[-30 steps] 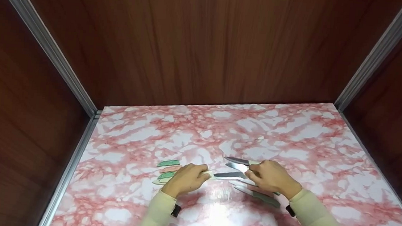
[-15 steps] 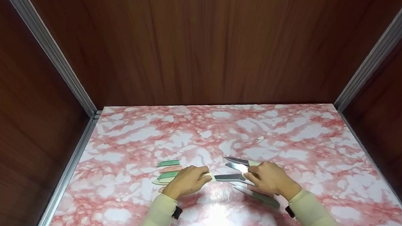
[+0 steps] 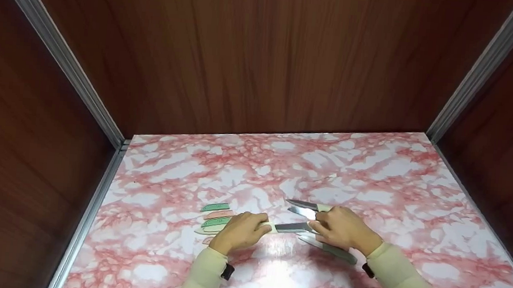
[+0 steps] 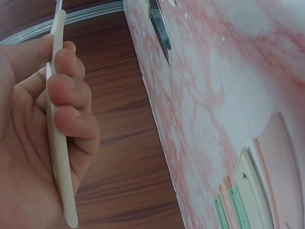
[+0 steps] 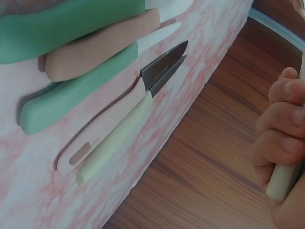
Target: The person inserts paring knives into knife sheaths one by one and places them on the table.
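hands barely shifted | left hand (image 3: 240,230) grips cream knife (image 3: 287,227) handle, right hand (image 3: 341,226) pinches blade | knife lies left-right, frame centre

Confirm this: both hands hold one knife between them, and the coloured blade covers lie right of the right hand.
Wrong side: the head view shows the coloured blade covers lying left of the left hand. That hand and the right hand do hold one knife between them.
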A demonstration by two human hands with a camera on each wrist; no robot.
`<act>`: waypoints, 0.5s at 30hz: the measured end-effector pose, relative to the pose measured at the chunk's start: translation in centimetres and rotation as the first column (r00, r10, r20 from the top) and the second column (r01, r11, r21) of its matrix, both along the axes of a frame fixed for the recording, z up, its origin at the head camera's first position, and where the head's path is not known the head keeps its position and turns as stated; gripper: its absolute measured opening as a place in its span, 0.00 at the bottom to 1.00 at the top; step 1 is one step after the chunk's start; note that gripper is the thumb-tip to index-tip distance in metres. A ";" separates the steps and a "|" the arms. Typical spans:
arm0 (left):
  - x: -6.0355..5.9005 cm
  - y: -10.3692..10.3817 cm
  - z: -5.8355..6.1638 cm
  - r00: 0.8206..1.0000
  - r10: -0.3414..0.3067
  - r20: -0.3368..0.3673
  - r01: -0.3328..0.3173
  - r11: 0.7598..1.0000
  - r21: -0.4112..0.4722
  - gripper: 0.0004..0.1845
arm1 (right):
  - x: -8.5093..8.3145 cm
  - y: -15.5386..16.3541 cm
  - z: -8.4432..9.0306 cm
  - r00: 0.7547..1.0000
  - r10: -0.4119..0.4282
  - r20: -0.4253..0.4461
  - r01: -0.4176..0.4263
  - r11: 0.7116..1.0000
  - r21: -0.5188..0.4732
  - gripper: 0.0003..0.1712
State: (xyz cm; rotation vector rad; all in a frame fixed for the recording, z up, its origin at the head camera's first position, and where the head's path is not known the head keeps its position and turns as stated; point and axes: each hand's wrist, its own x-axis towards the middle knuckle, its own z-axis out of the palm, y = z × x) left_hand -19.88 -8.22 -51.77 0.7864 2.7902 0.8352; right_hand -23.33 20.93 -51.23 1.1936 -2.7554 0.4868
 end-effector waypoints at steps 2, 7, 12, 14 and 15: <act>0.0 0.1 0.0 1.000 0.002 -0.018 -0.002 1.000 -0.001 0.13 | 0.0 0.0 0.0 1.000 0.002 0.014 -0.002 1.000 -0.001 0.22; 0.0 0.3 0.0 0.999 0.007 -0.044 -0.007 1.000 0.001 0.13 | 0.1 -0.2 0.0 0.999 0.004 0.035 -0.004 1.000 -0.006 0.22; -0.1 0.5 0.0 0.999 0.004 -0.054 -0.004 1.000 -0.004 0.14 | 0.2 -0.4 0.2 0.998 0.007 0.056 -0.006 1.000 -0.009 0.22; -0.1 0.5 0.0 0.998 0.005 -0.060 -0.005 1.000 -0.006 0.14 | 0.2 -0.4 0.2 0.998 0.009 0.056 -0.008 1.000 -0.012 0.22; -0.1 0.6 0.0 0.998 0.007 -0.063 -0.007 1.000 -0.005 0.14 | 0.2 -0.4 0.3 0.998 0.008 0.056 -0.008 1.000 -0.013 0.22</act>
